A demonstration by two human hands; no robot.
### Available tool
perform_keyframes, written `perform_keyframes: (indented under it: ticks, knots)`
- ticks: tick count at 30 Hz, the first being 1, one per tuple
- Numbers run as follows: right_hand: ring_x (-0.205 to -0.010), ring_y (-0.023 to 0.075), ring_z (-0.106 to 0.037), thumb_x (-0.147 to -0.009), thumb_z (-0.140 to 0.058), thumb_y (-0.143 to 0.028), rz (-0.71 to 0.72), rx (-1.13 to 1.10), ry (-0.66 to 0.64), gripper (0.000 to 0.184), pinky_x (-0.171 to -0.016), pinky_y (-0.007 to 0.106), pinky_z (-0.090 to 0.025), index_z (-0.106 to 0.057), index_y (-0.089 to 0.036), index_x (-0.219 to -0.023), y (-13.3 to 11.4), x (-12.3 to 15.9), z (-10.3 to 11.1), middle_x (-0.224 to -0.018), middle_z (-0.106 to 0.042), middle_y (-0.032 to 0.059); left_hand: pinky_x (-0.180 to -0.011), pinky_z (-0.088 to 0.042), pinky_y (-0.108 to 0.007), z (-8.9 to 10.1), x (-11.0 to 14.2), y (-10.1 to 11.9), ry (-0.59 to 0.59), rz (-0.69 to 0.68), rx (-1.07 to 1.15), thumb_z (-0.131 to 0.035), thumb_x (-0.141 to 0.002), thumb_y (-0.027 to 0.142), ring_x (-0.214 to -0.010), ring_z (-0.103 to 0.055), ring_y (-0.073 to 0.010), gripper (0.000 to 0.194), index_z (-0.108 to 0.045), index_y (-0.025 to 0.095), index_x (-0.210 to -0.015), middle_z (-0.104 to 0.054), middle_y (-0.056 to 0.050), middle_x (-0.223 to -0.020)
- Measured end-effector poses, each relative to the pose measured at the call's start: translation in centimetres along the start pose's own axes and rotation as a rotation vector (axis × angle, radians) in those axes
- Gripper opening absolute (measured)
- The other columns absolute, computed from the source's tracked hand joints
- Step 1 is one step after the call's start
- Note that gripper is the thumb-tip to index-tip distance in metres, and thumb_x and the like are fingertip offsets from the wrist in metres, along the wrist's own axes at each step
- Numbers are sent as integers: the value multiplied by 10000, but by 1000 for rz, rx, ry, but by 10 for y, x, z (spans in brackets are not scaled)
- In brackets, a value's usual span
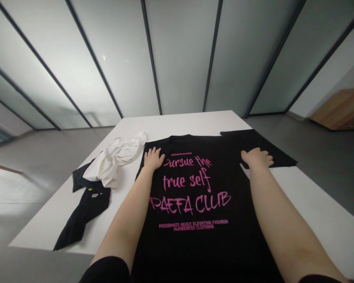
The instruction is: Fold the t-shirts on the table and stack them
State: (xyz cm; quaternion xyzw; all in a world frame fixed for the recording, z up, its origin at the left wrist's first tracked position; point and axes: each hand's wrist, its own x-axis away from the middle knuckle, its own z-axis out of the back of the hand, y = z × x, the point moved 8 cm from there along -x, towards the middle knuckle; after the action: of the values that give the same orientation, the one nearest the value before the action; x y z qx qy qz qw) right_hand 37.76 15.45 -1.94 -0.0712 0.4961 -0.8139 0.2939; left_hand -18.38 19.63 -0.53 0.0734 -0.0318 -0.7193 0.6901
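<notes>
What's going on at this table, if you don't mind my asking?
A person has both bare hands on a black T-shirt spread out on a white table, its pink lettering facing up. The left hand rests on the printed front, and the right hand lies palm-down near the right sleeve. Off to the left, a crumpled white garment lies partly on another black garment.

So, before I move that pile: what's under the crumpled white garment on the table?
The crumpled white garment lies on a black garment, which shows below and left of it with a small printed mark. Its covered part cannot be seen.
</notes>
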Motion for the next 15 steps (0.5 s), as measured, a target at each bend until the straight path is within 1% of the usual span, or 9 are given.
perform_keyframes:
  ticks: [2,4,6,8,9,10,12,13,15]
  knots:
    - [-1447,553,-400,-638,-951,-211,-65,110,-16,530,-1148,833,-233,-428,-274,-699,2,-1,-1,-1192,-671,280,-1309,-243,-594,0,0,0,2,0,0,-371,-1078,546,-1630,-298,-380,670,-465,221,-1657,-354,-135,-1754]
    - [-1391,571,-469,-623,-946,-220,-68,148,-63,505,-1106,854,-279,-444,-267,-654,-1,0,-3,-1105,-702,267,-1312,-242,-583,0,0,0,1,2,-2,-371,-1078,551,-1631,-298,-373,670,-465,228,-1657,-357,-128,-1754]
    - [-1359,555,-516,-667,-911,-276,2,136,-89,378,-1089,863,-306,-534,-255,-682,-12,3,-3,-1107,-719,252,-1314,-238,-577,0,0,0,-1,6,-4,-371,-1077,557,-1633,-295,-368,669,-461,238,-1659,-357,-121,-1755]
    - [-1337,513,-558,-750,-847,-319,122,96,-79,212,-1097,831,-349,-659,-243,-810,-30,10,1,-1150,-729,238,-1313,-237,-578,0,0,-1,-2,7,-4,-374,-1076,558,-1633,-293,-368,670,-459,239,-1659,-357,-122,-1755]
    - [-1323,488,-580,-787,-813,-321,192,80,-80,178,-1109,795,-376,-708,-235,-902,-42,15,3,-1168,-733,228,-1313,-238,-579,0,0,-1,0,5,-4,-377,-1075,558,-1633,-293,-370,671,-460,237,-1658,-358,-125,-1754]
    - [-1304,462,-601,-812,-786,-305,268,68,-93,208,-1122,747,-402,-740,-224,-998,-56,21,4,-1177,-740,214,-1312,-239,-580,-1,0,-1,2,3,-3,-379,-1075,558,-1632,-294,-372,670,-462,236,-1657,-361,-128,-1752]
    - [-1246,407,-642,-820,-767,-276,444,49,-210,321,-1143,635,-440,-764,-217,-1136,-89,39,-1,-1168,-762,162,-1309,-242,-584,-1,-1,-1,8,-3,-1,-379,-1074,558,-1630,-297,-377,669,-466,236,-1654,-366,-131,-1750]
    - [-1201,378,-661,-809,-779,-275,527,37,-310,356,-1133,577,-465,-772,-231,-1163,-105,50,-6,-1154,-772,129,-1308,-243,-587,-1,-1,-1,12,-4,-1,-379,-1074,558,-1629,-299,-379,669,-469,235,-1652,-367,-132,-1749]
    - [-1065,328,-698,-787,-826,-307,638,41,-579,393,-1032,477,-534,-790,-267,-1176,-130,76,-21,-1078,-785,77,-1306,-245,-594,-2,-2,-2,15,-5,1,-380,-1073,558,-1626,-303,-384,667,-473,234,-1649,-365,-135,-1749]
